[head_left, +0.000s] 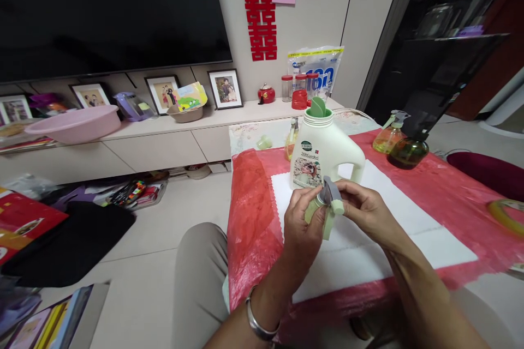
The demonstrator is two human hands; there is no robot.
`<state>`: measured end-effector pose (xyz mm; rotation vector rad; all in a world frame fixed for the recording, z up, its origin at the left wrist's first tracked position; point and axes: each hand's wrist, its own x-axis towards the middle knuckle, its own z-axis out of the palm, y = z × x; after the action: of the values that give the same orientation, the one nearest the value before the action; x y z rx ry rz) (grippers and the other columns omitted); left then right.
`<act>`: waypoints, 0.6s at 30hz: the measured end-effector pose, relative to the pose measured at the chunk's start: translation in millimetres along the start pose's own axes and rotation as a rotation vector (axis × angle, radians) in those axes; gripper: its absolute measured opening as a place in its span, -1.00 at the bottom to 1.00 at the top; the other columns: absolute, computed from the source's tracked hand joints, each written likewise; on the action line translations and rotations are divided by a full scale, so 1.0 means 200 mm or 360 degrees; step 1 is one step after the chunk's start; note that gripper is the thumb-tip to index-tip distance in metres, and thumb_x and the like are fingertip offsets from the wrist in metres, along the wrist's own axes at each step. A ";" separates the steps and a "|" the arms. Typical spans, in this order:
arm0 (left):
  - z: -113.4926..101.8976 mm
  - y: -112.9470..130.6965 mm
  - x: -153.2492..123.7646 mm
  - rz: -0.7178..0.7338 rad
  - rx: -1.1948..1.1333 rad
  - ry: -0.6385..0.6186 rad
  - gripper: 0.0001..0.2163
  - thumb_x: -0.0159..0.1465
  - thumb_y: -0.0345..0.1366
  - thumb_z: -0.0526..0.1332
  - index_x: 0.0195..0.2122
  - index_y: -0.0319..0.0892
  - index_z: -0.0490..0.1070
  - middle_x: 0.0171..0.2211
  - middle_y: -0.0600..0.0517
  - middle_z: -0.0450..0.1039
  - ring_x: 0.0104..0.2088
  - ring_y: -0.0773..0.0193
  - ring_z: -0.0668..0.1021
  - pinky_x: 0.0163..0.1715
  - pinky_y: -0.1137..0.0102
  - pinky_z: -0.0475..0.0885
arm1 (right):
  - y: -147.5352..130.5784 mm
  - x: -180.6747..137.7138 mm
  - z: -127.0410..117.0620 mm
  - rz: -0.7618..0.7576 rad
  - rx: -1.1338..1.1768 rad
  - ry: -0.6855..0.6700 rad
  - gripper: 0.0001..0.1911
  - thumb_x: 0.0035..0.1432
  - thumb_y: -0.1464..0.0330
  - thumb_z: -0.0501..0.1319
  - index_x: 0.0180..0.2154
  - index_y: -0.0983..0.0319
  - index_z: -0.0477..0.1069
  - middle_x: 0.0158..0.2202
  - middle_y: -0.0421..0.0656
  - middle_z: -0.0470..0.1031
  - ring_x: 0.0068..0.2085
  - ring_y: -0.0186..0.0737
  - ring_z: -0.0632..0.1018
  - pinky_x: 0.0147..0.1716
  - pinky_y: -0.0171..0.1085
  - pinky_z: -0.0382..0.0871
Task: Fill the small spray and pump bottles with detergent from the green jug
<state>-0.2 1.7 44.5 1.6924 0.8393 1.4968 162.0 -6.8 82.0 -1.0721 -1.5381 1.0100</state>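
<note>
Both hands meet at a small spray head (331, 196), grey on top with a pale green trigger and nozzle. The fingers of my left hand (301, 223) are closed round its light green lower part, which they partly hide. My right hand (364, 207) pinches the grey top and nozzle from the right side. Just behind my hands stands a cream detergent jug (327, 142) without a cap, with a green scoop-like piece (318, 107) in its mouth. A white sheet (356, 259) lies beneath the jug and hands.
Red plastic film (249, 202) covers the table. A yellow spray bottle (292, 144) stands behind the jug. To the right are a clear spray bottle (388, 133), a dark pump bottle (408, 148) and a tape roll (507, 218). A pale green cap (264, 143) lies at the back left.
</note>
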 end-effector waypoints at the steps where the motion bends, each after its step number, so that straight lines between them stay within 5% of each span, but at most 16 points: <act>1: 0.00 -0.01 0.00 -0.0062 -0.0072 0.0014 -0.69 0.31 -0.29 0.21 0.09 -0.10 0.40 -0.03 -0.08 0.49 0.01 0.13 0.54 0.07 0.18 0.44 | 0.00 0.00 0.00 -0.0016 -0.0021 -0.0002 -0.59 0.09 0.09 0.38 -0.12 0.23 0.53 -0.20 -0.10 0.49 -0.23 -0.29 0.52 -0.19 -0.36 0.48; 7: 0.02 -0.04 -0.01 -0.0252 -0.0566 0.0031 -0.75 0.28 -0.17 0.30 -0.08 -0.14 0.41 -0.07 -0.08 0.55 -0.02 0.12 0.58 0.05 0.18 0.45 | 0.03 0.00 -0.01 -0.0142 -0.0179 -0.0035 -0.68 0.22 0.14 0.29 -0.10 0.20 0.57 -0.22 -0.08 0.42 -0.15 -0.26 0.46 -0.14 -0.32 0.42; 18: 0.02 -0.03 -0.02 -0.0429 -0.0564 0.0091 -0.78 0.28 -0.13 0.30 -0.14 -0.12 0.48 -0.10 -0.03 0.55 -0.02 0.09 0.56 0.04 0.23 0.42 | 0.15 0.00 0.04 -0.0091 0.0136 0.0102 -0.77 0.11 0.22 0.39 -0.19 0.15 0.59 -0.30 -0.15 0.34 -0.28 -0.36 0.37 -0.28 -0.38 0.31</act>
<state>3.0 -0.1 37.2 1.2325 0.7462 1.4151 159.3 -0.3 51.8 -0.9864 -1.4532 0.9841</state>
